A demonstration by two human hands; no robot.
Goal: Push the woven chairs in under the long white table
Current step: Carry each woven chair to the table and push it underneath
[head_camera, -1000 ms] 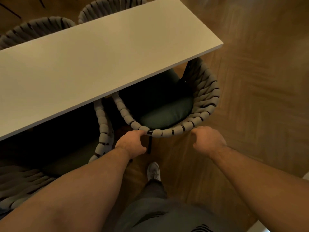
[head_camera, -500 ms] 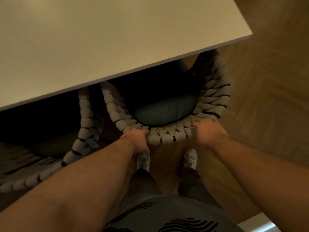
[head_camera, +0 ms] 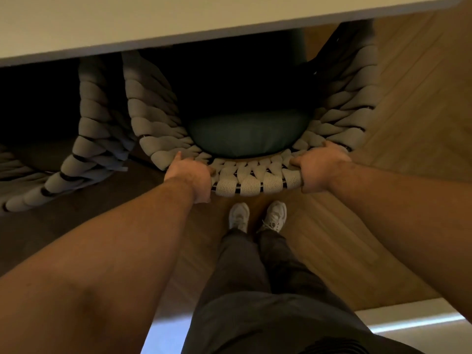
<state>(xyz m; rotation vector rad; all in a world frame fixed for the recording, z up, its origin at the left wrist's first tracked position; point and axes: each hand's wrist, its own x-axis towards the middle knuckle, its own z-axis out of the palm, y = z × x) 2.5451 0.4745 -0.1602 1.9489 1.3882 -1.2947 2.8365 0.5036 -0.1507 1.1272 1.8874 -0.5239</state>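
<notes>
Home dining rm: long table (head_camera: 153, 19), woven chairs (head_camera: 255, 180), parquet (head_camera: 413, 123).

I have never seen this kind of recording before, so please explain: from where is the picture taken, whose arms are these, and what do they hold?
The picture comes from one wide-angle camera worn on a person's head, looking forward and down, so you see that person's own arms, legs and white shoes. No machine is involved.

The left hand and the right hand both grip the curved back rim of a woven chair, one hand on each side. The chair has thick grey woven bands and a dark green seat cushion. Its front part is under the long white table, whose top fills the upper edge of the picture. Nothing is seen on the visible part of the tabletop.

To the left stands a second woven chair, also partly under the table. The floor is wood.
</notes>
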